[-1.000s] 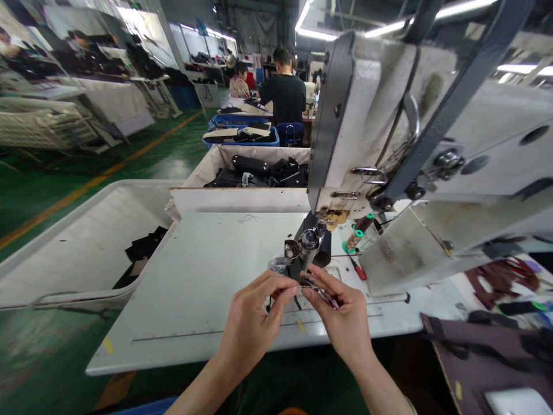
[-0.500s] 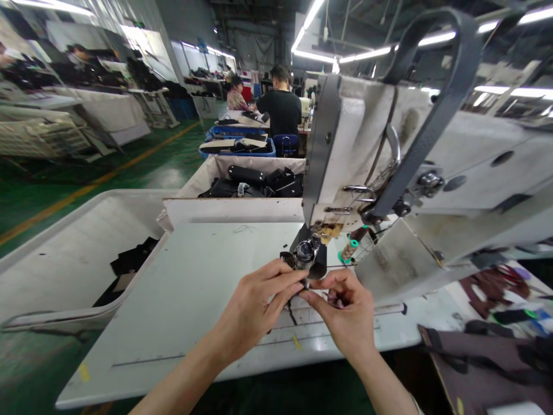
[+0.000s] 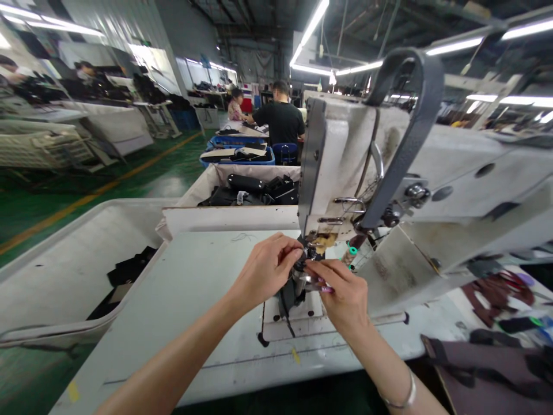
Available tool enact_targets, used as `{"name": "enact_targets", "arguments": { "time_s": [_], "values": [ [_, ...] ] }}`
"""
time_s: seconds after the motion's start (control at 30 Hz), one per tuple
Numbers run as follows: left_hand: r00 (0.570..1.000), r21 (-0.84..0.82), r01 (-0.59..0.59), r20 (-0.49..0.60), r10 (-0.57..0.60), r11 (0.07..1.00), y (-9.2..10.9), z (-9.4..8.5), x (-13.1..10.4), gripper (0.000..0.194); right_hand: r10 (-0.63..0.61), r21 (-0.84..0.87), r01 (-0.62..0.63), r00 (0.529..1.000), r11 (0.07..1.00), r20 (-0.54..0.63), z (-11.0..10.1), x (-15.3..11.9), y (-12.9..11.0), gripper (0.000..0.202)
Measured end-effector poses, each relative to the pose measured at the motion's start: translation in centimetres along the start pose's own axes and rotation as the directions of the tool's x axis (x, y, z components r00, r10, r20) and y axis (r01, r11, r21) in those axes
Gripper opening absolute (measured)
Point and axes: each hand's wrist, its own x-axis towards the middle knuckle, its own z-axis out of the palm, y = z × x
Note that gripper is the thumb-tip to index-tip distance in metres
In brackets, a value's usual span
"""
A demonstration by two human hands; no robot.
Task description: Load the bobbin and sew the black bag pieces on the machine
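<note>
My left hand (image 3: 266, 270) was pinched shut, thumb and forefinger closed just under the needle area of the sewing machine (image 3: 389, 190); what sat between them was too small for me to make out, perhaps thread. My right hand (image 3: 343, 291) was curled closed around a small purple-tinted tool (image 3: 325, 286), its fingertips meeting the left hand's at the machine's post. A dark strap piece (image 3: 286, 300) hung down from that post, directly below and between both hands, touching the raised white plate (image 3: 302, 323) beneath.

I judged the work to be at the setting-up stage: the strap piece was seated at the needle, but I saw no finished seam, so the stitching looked left to do.

Further out, the white table (image 3: 194, 300) ran to my left, with a tray (image 3: 64, 259) holding dark offcuts beside it and a bin (image 3: 242, 204) of black parts beyond. Brown pieces (image 3: 492, 285) lay at the right. Other people (image 3: 279, 118) worked well apart, farther back.
</note>
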Motion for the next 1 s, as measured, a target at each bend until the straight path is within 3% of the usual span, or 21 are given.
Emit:
{"name": "enact_targets", "arguments": {
  "time_s": [0.2, 0.37, 0.57, 0.77, 1.0],
  "values": [
    [0.988, -0.182, 0.153, 0.053, -0.146, 0.971, -1.3, 1.3, 0.2, 0.017, -0.120, -0.216, 0.147, 0.984, 0.965, 0.132, -0.3, 0.7, 1.1, 0.031],
    [0.954, -0.381, 0.300, 0.135, -0.268, 0.875, -2.0, 2.0, 0.9, 0.028, -0.155, -0.228, 0.188, 0.976, 0.955, 0.156, -0.6, 1.5, 1.3, 0.022],
    [0.919, -0.435, 0.391, 0.239, -0.315, 0.811, -2.2, 2.1, 2.1, 0.035, -0.156, -0.209, 0.207, 0.959, 0.956, 0.239, -0.7, 1.5, 1.7, 0.026],
    [0.941, -0.343, 0.309, 0.245, -0.233, 0.887, -2.7, 1.8, 1.6, 0.040, -0.241, -0.276, 0.292, 0.949, 0.916, 0.205, -0.4, 1.1, 1.9, 0.026],
    [0.993, 0.007, 0.049, 0.106, -0.049, 0.999, -1.7, -1.3, 0.5, 0.023, -0.173, -0.457, 0.292, 0.943, 0.840, 0.284, -0.2, 1.0, 0.3, 0.035]
  ]
}}
